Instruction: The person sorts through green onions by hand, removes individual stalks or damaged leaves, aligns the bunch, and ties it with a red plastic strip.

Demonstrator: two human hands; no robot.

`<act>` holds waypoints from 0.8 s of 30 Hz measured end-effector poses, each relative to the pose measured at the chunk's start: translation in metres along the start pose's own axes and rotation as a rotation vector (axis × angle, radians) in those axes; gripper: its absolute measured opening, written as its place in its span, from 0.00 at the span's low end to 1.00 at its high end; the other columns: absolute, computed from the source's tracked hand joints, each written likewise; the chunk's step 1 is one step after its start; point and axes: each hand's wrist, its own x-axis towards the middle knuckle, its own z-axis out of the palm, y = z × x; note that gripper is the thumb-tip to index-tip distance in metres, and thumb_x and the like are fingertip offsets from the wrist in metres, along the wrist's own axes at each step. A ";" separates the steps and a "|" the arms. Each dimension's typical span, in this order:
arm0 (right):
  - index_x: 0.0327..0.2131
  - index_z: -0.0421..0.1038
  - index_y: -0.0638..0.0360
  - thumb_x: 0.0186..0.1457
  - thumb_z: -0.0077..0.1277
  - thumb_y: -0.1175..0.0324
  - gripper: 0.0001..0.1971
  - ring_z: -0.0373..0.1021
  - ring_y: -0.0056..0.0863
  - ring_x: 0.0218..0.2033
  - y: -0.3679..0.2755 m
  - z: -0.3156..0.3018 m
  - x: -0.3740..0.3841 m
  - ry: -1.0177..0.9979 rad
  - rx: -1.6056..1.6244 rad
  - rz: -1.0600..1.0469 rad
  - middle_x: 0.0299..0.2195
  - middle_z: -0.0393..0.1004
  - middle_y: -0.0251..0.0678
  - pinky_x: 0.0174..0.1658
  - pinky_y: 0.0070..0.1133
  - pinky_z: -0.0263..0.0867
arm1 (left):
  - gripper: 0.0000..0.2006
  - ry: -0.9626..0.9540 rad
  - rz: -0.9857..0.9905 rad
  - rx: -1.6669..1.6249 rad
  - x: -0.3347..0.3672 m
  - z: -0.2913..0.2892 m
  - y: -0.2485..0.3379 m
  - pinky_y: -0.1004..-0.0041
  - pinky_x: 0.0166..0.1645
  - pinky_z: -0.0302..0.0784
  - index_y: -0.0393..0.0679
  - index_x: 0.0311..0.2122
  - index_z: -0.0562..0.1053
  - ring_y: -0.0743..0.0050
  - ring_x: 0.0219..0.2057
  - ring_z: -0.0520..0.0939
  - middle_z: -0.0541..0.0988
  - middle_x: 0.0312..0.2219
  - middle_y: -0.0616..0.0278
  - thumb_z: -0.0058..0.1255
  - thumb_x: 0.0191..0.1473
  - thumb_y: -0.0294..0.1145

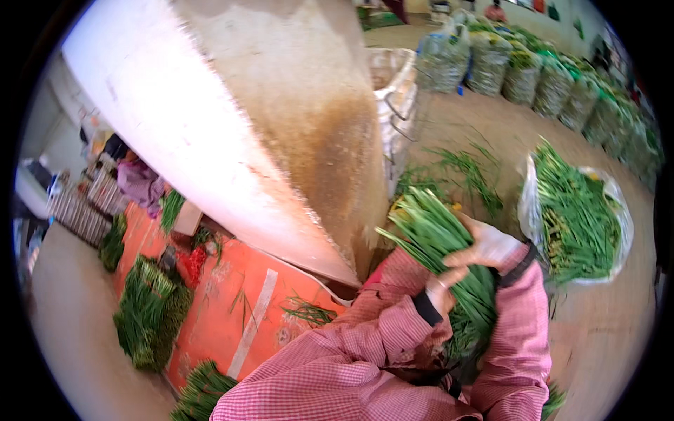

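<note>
In the head view, your left hand point(441, 293) and right hand point(490, 245) both grip a bunch of long green stalks point(428, 228), held in front of you, right of the orange surface point(217, 319). Neat bundles point(142, 319) on its far-left edge look finished; your bunch and the greens point(576, 224) in the open bag point(625, 235) seem left. Whether yours is tied, I cannot tell.

Sleeves point(516, 330) pink-and-white checked, cuffs point(518, 266) black; leafy bunch point(437, 235) green; surface point(217, 305) orange-red.
</note>
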 end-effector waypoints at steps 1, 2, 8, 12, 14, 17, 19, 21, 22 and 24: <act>0.53 0.47 0.67 0.31 0.61 0.57 0.47 0.59 0.33 0.48 -0.016 0.006 0.026 0.021 -0.139 0.008 0.46 0.61 0.46 0.50 0.20 0.53 | 0.20 -0.027 0.007 -0.060 0.004 -0.002 0.027 0.60 0.46 0.66 0.41 0.46 0.63 0.61 0.42 0.70 0.70 0.41 0.58 0.48 0.45 0.30; 0.53 0.48 0.67 0.30 0.62 0.56 0.47 0.59 0.34 0.48 -0.024 0.016 0.055 0.067 -0.188 0.003 0.46 0.62 0.47 0.50 0.20 0.53 | 0.19 -0.055 0.043 -0.088 0.004 -0.001 0.053 0.60 0.46 0.66 0.40 0.45 0.63 0.61 0.42 0.70 0.70 0.41 0.58 0.47 0.46 0.31; 0.50 0.53 0.67 0.34 0.62 0.61 0.40 0.65 0.31 0.41 -0.014 0.058 0.079 0.302 0.348 -0.081 0.40 0.68 0.43 0.45 0.21 0.59 | 0.22 -0.074 0.178 0.274 -0.008 -0.005 0.066 0.70 0.45 0.67 0.37 0.45 0.63 0.68 0.39 0.73 0.71 0.38 0.59 0.50 0.43 0.29; 0.47 0.57 0.66 0.40 0.57 0.72 0.29 0.64 0.24 0.39 0.014 0.078 0.024 0.602 0.780 -0.162 0.39 0.67 0.36 0.43 0.18 0.60 | 0.24 -0.158 -0.058 0.332 -0.011 -0.025 0.018 0.71 0.47 0.65 0.37 0.46 0.63 0.68 0.39 0.73 0.72 0.38 0.59 0.53 0.39 0.26; 0.47 0.58 0.65 0.42 0.56 0.71 0.27 0.63 0.22 0.39 0.021 0.074 -0.009 0.747 0.802 -0.148 0.40 0.67 0.35 0.44 0.18 0.59 | 0.23 -0.165 -0.109 0.440 -0.015 -0.010 0.007 0.72 0.47 0.65 0.38 0.44 0.65 0.69 0.40 0.72 0.73 0.37 0.60 0.53 0.38 0.24; 0.47 0.59 0.63 0.49 0.49 0.59 0.25 0.63 0.22 0.40 0.030 0.033 -0.058 0.783 1.155 -0.014 0.41 0.67 0.33 0.43 0.18 0.60 | 0.24 -0.356 -0.431 0.591 -0.020 -0.016 0.005 0.72 0.46 0.65 0.38 0.44 0.65 0.71 0.40 0.72 0.73 0.36 0.60 0.55 0.37 0.27; 0.39 0.67 0.61 0.53 0.42 0.58 0.17 0.66 0.19 0.25 0.044 0.019 -0.077 0.955 0.875 -0.135 0.26 0.71 0.32 0.30 0.16 0.63 | 0.26 -0.613 -0.524 0.657 -0.021 -0.039 -0.006 0.73 0.44 0.65 0.39 0.45 0.64 0.73 0.39 0.72 0.72 0.36 0.60 0.57 0.36 0.29; 0.30 0.69 0.59 0.55 0.39 0.60 0.14 0.59 0.18 0.14 0.076 0.000 -0.100 1.046 0.597 -0.078 0.14 0.65 0.29 0.19 0.14 0.57 | 0.29 -0.604 -0.691 0.505 -0.028 -0.044 -0.018 0.75 0.43 0.66 0.39 0.48 0.62 0.75 0.38 0.72 0.71 0.39 0.60 0.57 0.36 0.28; 0.28 0.69 0.58 0.55 0.38 0.61 0.13 0.56 0.17 0.11 0.087 -0.010 -0.111 1.199 0.597 -0.051 0.12 0.62 0.28 0.17 0.14 0.53 | 0.29 -0.596 -0.718 0.474 -0.031 -0.036 -0.016 0.75 0.42 0.66 0.39 0.48 0.62 0.75 0.37 0.72 0.71 0.40 0.60 0.56 0.36 0.27; 0.24 0.69 0.59 0.55 0.37 0.64 0.13 0.55 0.19 0.10 0.117 -0.032 -0.137 1.480 0.421 0.037 0.11 0.61 0.28 0.15 0.15 0.51 | 0.28 -0.631 -0.755 0.481 -0.030 -0.054 -0.013 0.75 0.41 0.68 0.39 0.48 0.62 0.76 0.36 0.71 0.71 0.40 0.61 0.54 0.37 0.22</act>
